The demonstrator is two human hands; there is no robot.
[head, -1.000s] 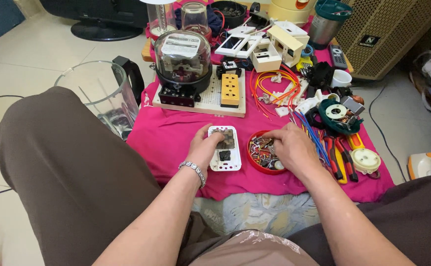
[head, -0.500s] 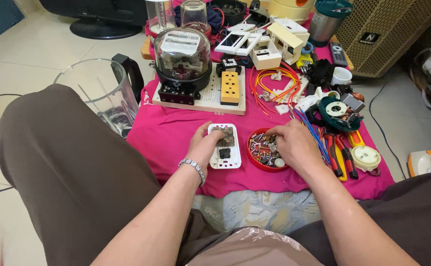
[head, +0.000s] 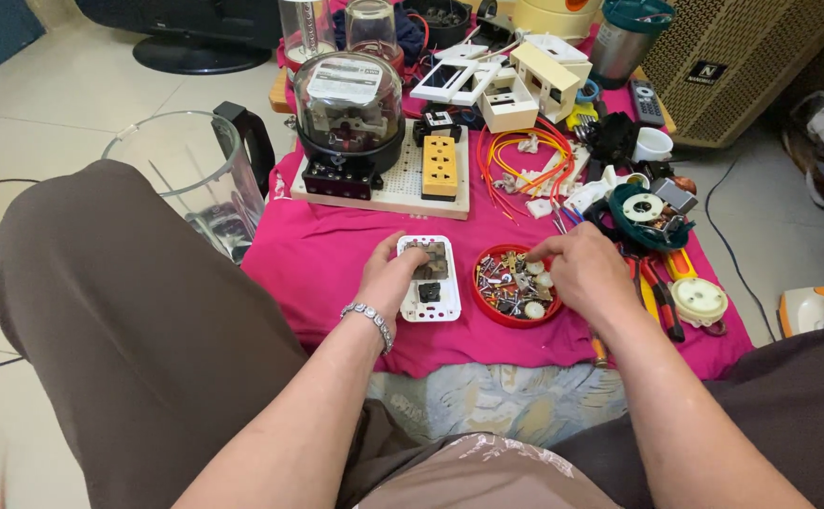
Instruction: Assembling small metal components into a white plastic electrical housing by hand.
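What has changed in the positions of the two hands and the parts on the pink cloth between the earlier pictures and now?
Very little. The right hand has shifted slightly, its fingertips now picking at the far edge of the red dish of screws. The left hand stays resting on the white socket plate, which has not moved. Nothing was visibly picked up or let go. The pink cloth and other parts lie as before.

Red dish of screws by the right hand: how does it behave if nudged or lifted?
The red dish looks shallow and flat-based, so probably slides on the pink cloth rather than tips. Its loose screws likely shift and rattle. Lifted unevenly, they may spill over the low rim.
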